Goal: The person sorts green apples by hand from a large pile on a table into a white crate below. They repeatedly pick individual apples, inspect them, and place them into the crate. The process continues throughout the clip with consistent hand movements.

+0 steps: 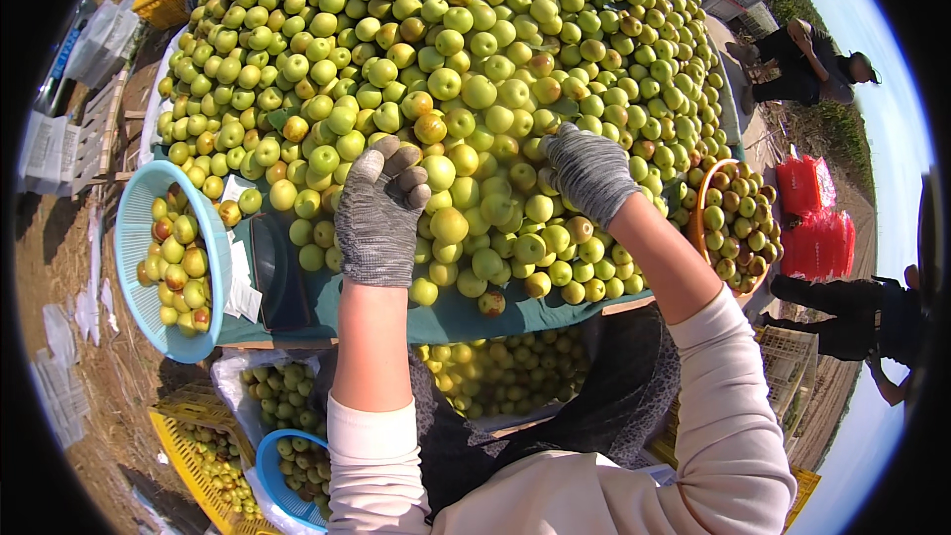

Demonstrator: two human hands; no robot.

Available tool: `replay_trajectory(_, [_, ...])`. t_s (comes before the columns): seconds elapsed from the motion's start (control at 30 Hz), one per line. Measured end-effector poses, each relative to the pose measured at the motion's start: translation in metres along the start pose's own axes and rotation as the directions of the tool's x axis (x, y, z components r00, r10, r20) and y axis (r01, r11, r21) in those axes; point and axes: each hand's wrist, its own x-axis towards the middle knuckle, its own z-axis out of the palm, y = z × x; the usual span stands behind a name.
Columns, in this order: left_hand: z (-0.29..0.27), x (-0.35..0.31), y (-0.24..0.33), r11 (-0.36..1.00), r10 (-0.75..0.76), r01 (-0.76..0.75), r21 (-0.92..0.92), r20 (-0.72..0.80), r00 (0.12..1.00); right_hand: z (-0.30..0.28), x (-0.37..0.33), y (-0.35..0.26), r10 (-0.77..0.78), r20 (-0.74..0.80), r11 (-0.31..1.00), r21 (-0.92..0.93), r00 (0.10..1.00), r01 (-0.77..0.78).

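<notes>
A large heap of round yellow-green fruit (448,228), some blushed brown and resembling jujubes, is spread in front of me. Both hands wear grey knit gloves. At the near side of the heap, my left hand (380,210) has its fingers curled in; whatever they may hold is hidden. My right hand (588,174) reaches into the heap from the right, thumb and fingers a little apart and bent down over the fruit, with nothing visible between them. Loose fruit lies between the two hands.
At left stands a light blue basket (220,267) of fruit beside a dark flat object (279,272). An orange-rimmed basket (705,193) of browner fruit sits at right. Below are yellow crates (188,456) and another blue basket (265,461). Two people and red bags (817,243) appear at far right.
</notes>
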Motion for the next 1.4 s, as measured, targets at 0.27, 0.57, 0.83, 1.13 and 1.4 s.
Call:
replay_trajectory(0.27, [0.000,0.001,-0.003,0.999,-0.018,0.016,0.034,0.034,0.999,0.000,-0.027,0.028,-0.104,-0.247,0.994,0.016,0.963,0.111])
replay_trajectory(0.57, [0.000,0.002,-0.011,0.998,0.014,-0.017,0.054,0.069,0.998,0.016,0.004,-0.007,0.053,0.220,0.998,0.016,0.974,-0.058])
replay_trajectory(0.83, [0.019,-0.005,-0.017,0.892,-0.095,0.043,0.449,0.094,0.991,0.007,-0.038,-0.005,0.322,-0.066,0.247,0.969,0.944,-0.016])
replay_trajectory(1.13, [0.035,-0.022,-0.021,0.849,-0.155,0.121,0.514,0.024,0.988,-0.002,-0.039,-0.046,0.042,-0.404,0.483,0.809,0.914,0.336])
replay_trajectory(1.4, [0.030,-0.018,-0.011,0.947,0.033,-0.049,0.318,0.055,0.998,0.011,-0.005,0.033,0.255,-0.162,0.966,0.089,0.953,-0.244])
